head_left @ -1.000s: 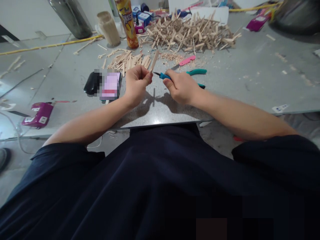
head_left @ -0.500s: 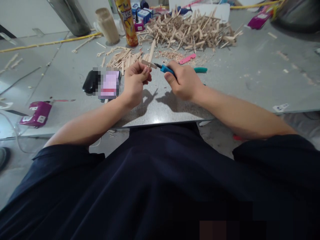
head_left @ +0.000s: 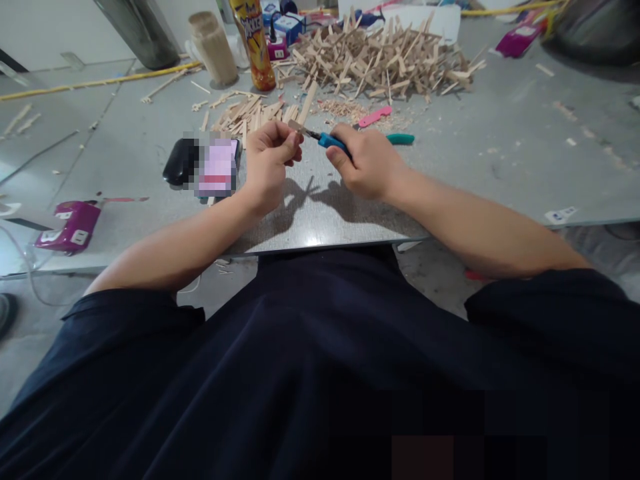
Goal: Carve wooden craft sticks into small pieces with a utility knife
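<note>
My left hand is closed in a pinch on a thin flat wooden stick that points up and away. Across its base lies a short wooden piece, by the dark jaws of a blue-handled cutting tool. My right hand is wrapped round that tool. A teal handle shows beyond the right hand; I cannot tell if it belongs to the same tool. Behind the left hand lies a spread of loose flat sticks.
A big heap of wooden sticks stands at the back, with shavings and a pink-handled knife before it. Left are a phone, black case, purple device, jar and bottle.
The short wooden piece has turned and shifted slightly right, closer in line with the tool's jaws. The upright stick leans a little more right. Both hands keep their grips.
</note>
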Demonstrator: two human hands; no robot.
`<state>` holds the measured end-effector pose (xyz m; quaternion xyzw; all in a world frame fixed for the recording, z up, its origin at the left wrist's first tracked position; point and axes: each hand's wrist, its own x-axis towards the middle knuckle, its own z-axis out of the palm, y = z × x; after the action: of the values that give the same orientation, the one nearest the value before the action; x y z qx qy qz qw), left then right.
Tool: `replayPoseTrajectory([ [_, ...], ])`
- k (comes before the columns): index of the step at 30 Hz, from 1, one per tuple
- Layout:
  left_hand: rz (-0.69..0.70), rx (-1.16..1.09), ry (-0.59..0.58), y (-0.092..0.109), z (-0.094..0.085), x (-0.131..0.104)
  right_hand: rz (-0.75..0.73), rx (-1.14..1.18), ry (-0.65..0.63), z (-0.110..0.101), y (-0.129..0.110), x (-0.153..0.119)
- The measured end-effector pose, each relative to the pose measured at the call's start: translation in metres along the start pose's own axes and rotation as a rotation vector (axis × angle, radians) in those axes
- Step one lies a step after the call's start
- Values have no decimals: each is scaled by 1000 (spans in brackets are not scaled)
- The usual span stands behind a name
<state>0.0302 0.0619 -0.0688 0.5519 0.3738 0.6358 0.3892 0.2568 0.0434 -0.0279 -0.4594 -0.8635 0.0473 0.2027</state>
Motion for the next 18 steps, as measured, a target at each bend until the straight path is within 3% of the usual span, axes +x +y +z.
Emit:
replayPoseTrajectory([
  [18,21,218,-49,0,-9,2,-16,48,-36,6,8,-2],
])
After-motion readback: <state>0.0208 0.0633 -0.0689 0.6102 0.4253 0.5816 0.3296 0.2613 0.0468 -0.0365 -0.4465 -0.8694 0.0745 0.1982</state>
